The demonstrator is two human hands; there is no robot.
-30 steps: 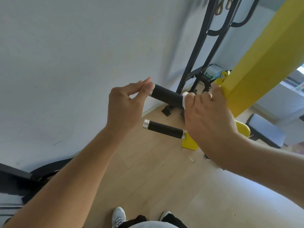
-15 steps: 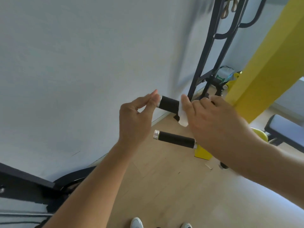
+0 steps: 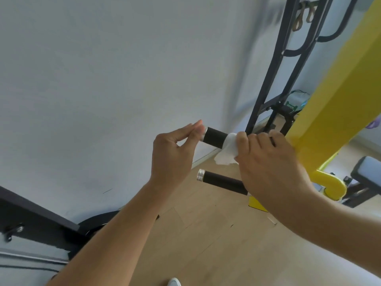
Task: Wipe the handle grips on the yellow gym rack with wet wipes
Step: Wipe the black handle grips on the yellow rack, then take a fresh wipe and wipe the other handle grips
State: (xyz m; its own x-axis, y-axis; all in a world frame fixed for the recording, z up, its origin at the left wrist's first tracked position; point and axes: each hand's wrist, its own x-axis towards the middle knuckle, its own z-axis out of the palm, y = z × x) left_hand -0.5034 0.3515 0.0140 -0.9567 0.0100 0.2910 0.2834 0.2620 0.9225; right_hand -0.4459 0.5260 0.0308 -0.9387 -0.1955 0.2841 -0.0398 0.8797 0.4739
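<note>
Two black handle grips with silver end caps stick out leftward from the yellow gym rack (image 3: 329,112). My right hand (image 3: 268,162) wraps a white wet wipe (image 3: 227,150) around the upper grip (image 3: 214,137), near the rack. The wipe's loose end hangs below the grip. My left hand (image 3: 175,153) pinches the silver cap at the free end of that grip with fingertips and thumb. Underneath, the lower grip (image 3: 222,180) is bare, its inner end hidden behind my right hand.
A white wall fills the left and top. A black metal ladder frame (image 3: 274,71) stands against it behind the rack. Wooden floor (image 3: 206,234) lies below. A padded bench (image 3: 367,174) is at the right, and black equipment (image 3: 37,219) sits at lower left.
My right hand has slid the wipe along the upper grip, and more of the white wipe now shows. The left hand keeps its hold on the end cap. The camera tilted up.
</note>
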